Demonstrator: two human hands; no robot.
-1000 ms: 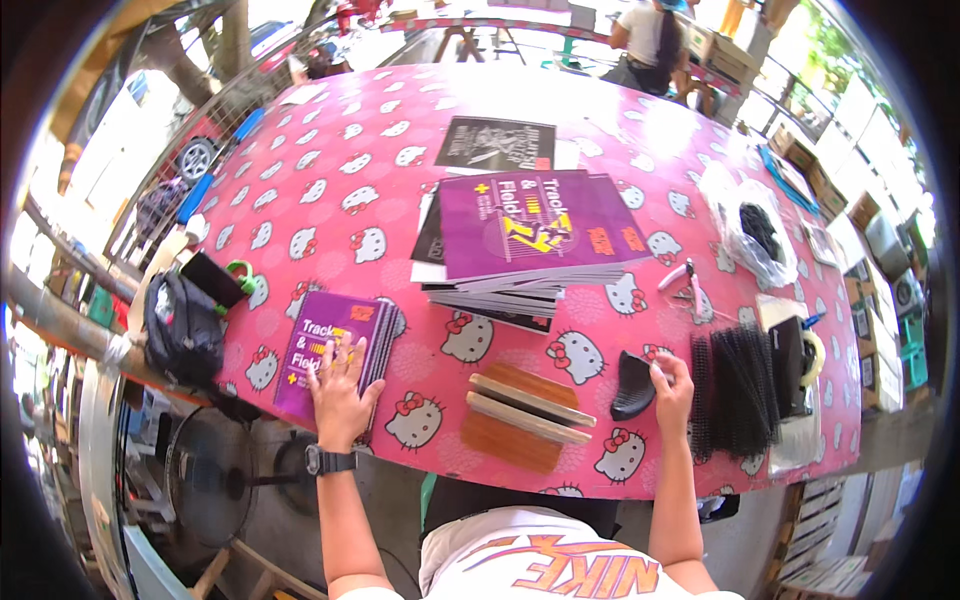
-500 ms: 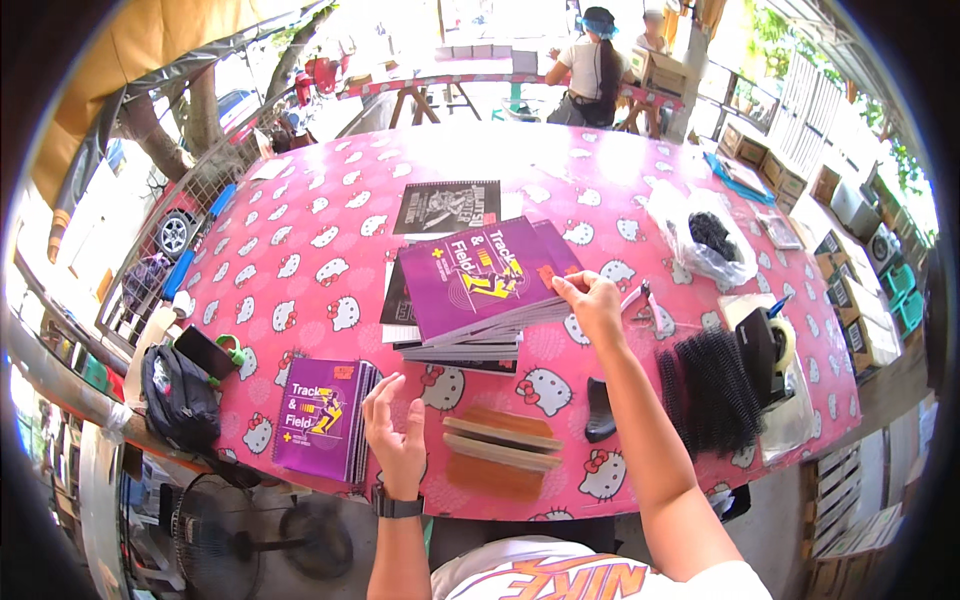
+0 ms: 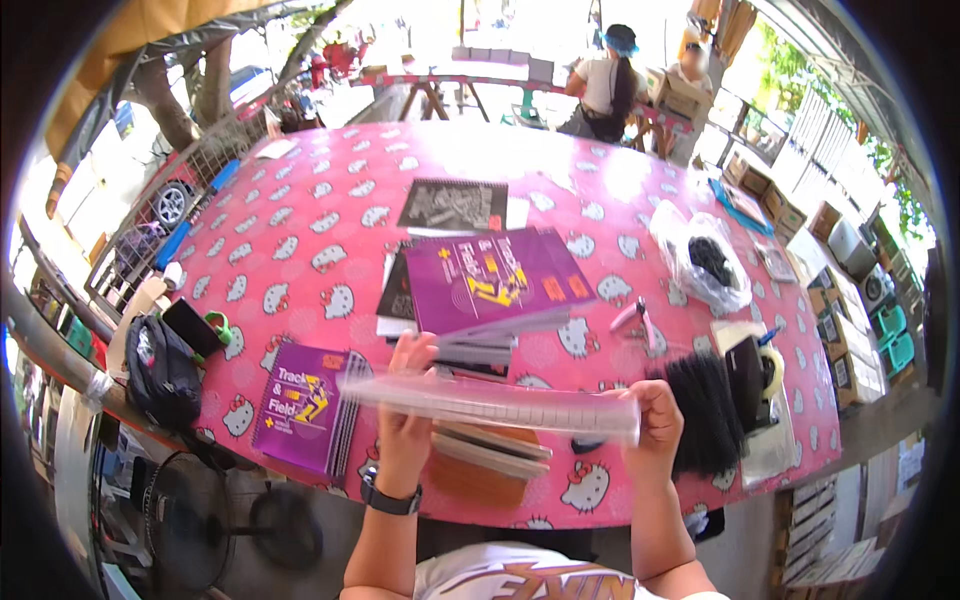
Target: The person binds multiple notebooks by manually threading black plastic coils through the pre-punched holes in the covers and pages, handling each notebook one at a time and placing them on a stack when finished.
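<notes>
My right hand (image 3: pixel 657 415) is closed on the right end of a thin pad of sheets (image 3: pixel 530 408), seen nearly edge-on and blurred, with a row of small marks along its edge. The pad crosses in front of my left hand (image 3: pixel 408 400), whose fingers stretch up past it; how firmly they touch it is unclear. Beyond lies a stack of purple-covered notebooks (image 3: pixel 500 285), the top one askew. Left of my left hand sits a smaller pile of spiral-bound purple notebooks (image 3: pixel 300 408). Below the pad are brown wooden blocks (image 3: pixel 485 470), partly covered by it.
A black-covered notebook (image 3: pixel 455 204) lies behind the stack. To the right are pink-handled pliers (image 3: pixel 636 320), black binding coils (image 3: pixel 700 410), a tape dispenser (image 3: pixel 752 372) and a plastic bag (image 3: pixel 700 258). A dark bag (image 3: pixel 163 370) and phone (image 3: pixel 192 327) sit left. Two people are at a far table.
My right hand has moved from the purple stack down toward me, and a pad of sheets is now in it. My left hand has risen slightly behind the pad.
</notes>
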